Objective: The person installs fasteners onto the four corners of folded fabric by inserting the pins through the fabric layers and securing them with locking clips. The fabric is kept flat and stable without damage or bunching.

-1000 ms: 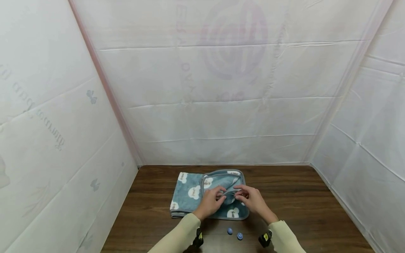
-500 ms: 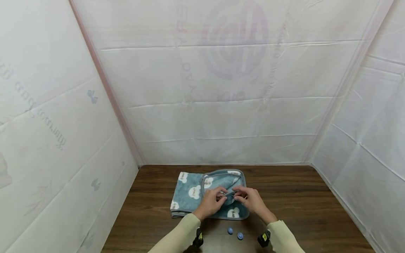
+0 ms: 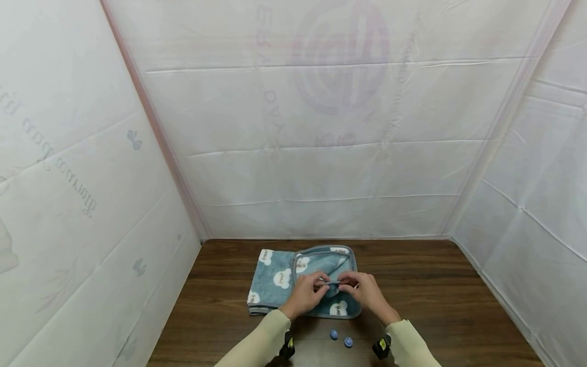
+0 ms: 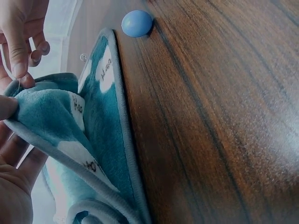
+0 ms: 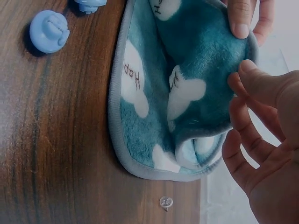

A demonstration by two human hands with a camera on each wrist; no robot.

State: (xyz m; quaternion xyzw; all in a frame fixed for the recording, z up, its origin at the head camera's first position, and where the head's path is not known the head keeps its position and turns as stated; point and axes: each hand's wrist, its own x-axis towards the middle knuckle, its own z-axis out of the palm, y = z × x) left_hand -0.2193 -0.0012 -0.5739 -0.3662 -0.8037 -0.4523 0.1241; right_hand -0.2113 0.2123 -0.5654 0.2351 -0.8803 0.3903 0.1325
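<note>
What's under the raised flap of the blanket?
Under the flap, a lower layer shows, teal with white lettered patches. Farther in, the flap covers everything; can't tell what's there.

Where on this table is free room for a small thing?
Bare: table between blanket and left wall, and along the right wall. Crowded: near side, with two blue pieces between the forearms; a clear pin beside the blanket's right edge.

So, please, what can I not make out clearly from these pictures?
Left wrist view: the thin sliver by the right hand, too small to identify.
Right wrist view: the upper blue piece, cut off by the top edge.
Head view: part of the blanket, hidden behind the left hand.
</note>
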